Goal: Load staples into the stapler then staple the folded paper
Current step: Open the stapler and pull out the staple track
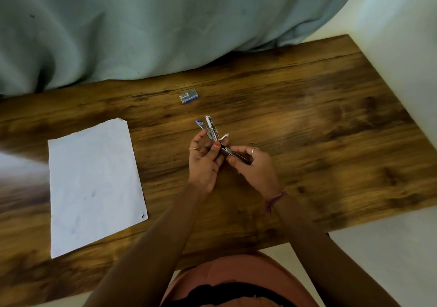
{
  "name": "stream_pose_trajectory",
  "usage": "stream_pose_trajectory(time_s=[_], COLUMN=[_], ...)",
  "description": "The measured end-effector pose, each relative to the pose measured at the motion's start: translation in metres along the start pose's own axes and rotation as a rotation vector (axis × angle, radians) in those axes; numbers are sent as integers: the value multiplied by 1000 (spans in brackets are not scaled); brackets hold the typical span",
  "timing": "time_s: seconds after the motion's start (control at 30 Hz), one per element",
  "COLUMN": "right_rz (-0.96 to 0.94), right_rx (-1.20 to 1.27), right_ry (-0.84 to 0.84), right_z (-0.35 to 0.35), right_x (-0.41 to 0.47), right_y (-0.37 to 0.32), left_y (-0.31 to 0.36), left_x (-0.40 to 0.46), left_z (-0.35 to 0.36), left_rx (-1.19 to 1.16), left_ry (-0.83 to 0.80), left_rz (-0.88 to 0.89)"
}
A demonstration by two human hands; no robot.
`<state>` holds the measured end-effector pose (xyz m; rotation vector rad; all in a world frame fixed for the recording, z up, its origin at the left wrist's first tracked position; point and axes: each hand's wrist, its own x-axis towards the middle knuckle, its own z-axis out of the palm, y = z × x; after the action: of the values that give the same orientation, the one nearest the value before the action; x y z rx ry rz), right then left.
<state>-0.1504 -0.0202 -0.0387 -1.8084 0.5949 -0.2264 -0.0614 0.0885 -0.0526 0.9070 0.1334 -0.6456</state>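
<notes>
Seen from above, near the middle of a wood-grain worktop (307, 108): a small metal stapler (212, 129), swung open, its two arms splayed and pointing toward the far edge, a blue-tipped part showing at the left arm's end. Held up off the worktop between both hands. Left hand (204, 162) wrapped around the stapler's lower part, fingers curled behind it and thumb with an orange-painted nail pressed across the front near the hinge; a thin ring on one finger. Right hand (254, 164) just beside it, thumb and forefinger pinched on a thin metal strip (236, 156) that runs toward the stapler's hinge; cannot tell whether a row of staples or the stapler's own pusher rod, the detail being too small and blurred. A ring on a right finger, a reddish thread band (275, 200) at the right wrist. Beyond the hands, toward the far edge and well apart from them, a small staple box (188, 95), grey and blue, lying flat. Toward the left end of the worktop, a white sheet of paper (94, 183), flat, slightly skewed, one short side nearly reaching the near edge, small dark marks at two corners; fold not discernible. Pale blue-green cloth (142, 27) hanging along the far edge, draped slightly over it. White wall (402, 34) at the right end. Below the near edge, pinkish clothing (236, 271) on the person's lap.
</notes>
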Motion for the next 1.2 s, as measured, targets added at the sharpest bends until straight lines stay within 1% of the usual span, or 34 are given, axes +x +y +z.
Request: stream_pose_trajectory(time_s=[0.07,0.13,0.33,0.4,0.47,0.57,0.67,0.83,0.9,1.0,1.1,1.2], right_rz=[-11,-47,-51,-67,-87,-98,-127,-116,-109,-89,-82,-72], right_rx=[-8,-41,-43,-67,-104,-130,-208,-384,-454,-470,-525,-542], right_ry=[-6,-10,-80,-86,-91,-127,-138,-129,-94,-58,-28,-36], right_z=[-10,-21,-49,-55,-62,-74,-85,-95,-96,-95,-92,-90], right_x=[8,17,44,52,61,74,86,99,101,102,100,100], right_y=[-1,-1,4,5,4,2,5,16,18,23,25,25], left_y=[3,10,37,46,53,56,51,38,37,35,34,33], left_x=[3,8,32,40,48,57,66,83,86,89,91,91], left_z=[1,2,0,-1,-2,0,4,7,7,4,2,1], left_rx=[31,121,383,464,634,1007,1310,1664,1696,1677,1689,1684], left_ry=[-26,-49,-3,-17,-60,-118,-130,-82,-76,-56,-42,-48], left_rz=[-1,10,16,41,47,45,159,333,368,392,394,378])
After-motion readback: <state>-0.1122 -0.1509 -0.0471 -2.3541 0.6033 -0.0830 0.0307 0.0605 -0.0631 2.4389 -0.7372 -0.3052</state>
